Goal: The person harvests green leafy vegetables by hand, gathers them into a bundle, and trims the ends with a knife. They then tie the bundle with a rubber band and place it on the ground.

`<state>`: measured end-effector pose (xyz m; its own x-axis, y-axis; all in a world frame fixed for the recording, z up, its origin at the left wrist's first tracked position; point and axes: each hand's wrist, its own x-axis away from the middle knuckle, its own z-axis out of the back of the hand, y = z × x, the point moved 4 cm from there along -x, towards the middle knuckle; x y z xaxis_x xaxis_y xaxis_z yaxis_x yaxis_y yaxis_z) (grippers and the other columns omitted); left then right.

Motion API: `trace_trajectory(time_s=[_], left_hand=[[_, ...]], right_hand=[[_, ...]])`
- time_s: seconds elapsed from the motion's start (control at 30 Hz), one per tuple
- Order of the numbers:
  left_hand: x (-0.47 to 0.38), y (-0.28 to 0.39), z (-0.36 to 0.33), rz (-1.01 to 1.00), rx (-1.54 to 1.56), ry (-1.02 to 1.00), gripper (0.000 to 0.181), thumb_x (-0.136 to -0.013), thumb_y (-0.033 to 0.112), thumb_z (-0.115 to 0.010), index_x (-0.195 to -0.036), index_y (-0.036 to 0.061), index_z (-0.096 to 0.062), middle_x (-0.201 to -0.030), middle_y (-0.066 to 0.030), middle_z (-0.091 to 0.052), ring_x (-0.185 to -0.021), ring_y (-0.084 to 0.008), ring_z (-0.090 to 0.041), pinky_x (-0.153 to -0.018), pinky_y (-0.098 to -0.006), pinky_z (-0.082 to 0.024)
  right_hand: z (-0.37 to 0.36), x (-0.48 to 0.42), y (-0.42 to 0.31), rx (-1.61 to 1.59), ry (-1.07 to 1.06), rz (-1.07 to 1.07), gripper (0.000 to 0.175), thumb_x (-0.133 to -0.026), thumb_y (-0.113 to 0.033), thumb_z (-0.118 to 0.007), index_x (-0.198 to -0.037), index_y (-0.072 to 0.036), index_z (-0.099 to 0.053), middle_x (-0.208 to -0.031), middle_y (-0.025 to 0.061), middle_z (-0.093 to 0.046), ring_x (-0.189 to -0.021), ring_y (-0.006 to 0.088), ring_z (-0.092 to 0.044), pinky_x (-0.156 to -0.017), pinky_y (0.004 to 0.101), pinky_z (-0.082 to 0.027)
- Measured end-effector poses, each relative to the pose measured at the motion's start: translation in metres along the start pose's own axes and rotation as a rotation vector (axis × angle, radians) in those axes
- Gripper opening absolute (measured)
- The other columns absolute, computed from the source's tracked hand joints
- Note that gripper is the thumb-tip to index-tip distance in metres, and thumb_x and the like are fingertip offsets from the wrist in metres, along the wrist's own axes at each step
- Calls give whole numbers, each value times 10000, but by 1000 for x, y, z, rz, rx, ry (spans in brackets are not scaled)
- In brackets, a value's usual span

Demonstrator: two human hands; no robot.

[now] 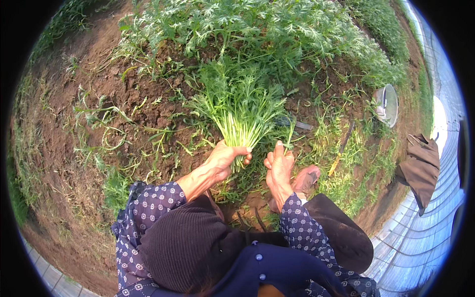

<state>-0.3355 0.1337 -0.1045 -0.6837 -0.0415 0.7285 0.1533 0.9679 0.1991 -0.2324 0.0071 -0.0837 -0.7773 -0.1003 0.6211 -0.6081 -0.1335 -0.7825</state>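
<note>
My left hand [226, 157] is closed round the pale stems of a thick bunch of leafy greens [243, 124], whose feathery tops point away from me. Just to its right, my right hand [280, 163] pinches a small green sprig [291, 134] between thumb and fingers, upright and apart from the bunch. Behind the sprig, a flat greyish strip [304, 126] lies on the ground, partly hidden by leaves; I cannot tell what it is. A long thin tool or stick [340, 148], dark at one end and yellow at the other, rests on cut greens at the right.
Growing greens [252, 26] with lobed leaves fill the far side. A pail [387, 105] lies tipped at the right, with a brown cloth [421, 167] hanging nearer me. Loose stems [111, 111] litter the brown soil at left. A shoe [307, 178] is beside my right hand.
</note>
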Motion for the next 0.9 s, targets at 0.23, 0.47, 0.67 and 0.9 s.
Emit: trace_trajectory(time_s=[0.23,0.47,0.67,0.9], left_hand=[[-1,-1,-1,-48,-44,6,174,-841,-52,-675,-1007,-15,-637,-874,-78,-668,-713,-169,-630,-584,-296,-510],[2,-1,3,-18,-27,26,180,-840,-54,-676,-1011,-17,-636,-863,-73,-668,-690,-167,-623,-580,-295,-510],[1,-2,3,-51,-13,19,174,-837,-47,-686,-998,-10,-632,-849,-74,-662,-686,-166,-626,-583,-295,-513],[2,-1,4,-31,17,-5,198,-834,-41,-691,-1015,-11,-615,-856,-77,-652,-702,-177,-636,-588,-306,-533]], right_hand=[[-33,23,-1,221,-324,-11,207,-955,-136,-663,-1036,21,-555,-801,31,-624,-639,77,-574,-566,233,-504],[-17,10,-1,351,-255,127,183,-1000,-175,-588,-1008,2,-544,-785,21,-605,-658,52,-534,-603,220,-461],[-34,22,-8,427,-356,164,191,-999,-176,-583,-1000,10,-541,-727,11,-571,-645,63,-533,-584,229,-447],[20,-23,-4,-58,8,-82,273,-1052,-340,-486,-909,-111,-446,-598,-62,-268,-435,62,-240,-404,251,-220]])
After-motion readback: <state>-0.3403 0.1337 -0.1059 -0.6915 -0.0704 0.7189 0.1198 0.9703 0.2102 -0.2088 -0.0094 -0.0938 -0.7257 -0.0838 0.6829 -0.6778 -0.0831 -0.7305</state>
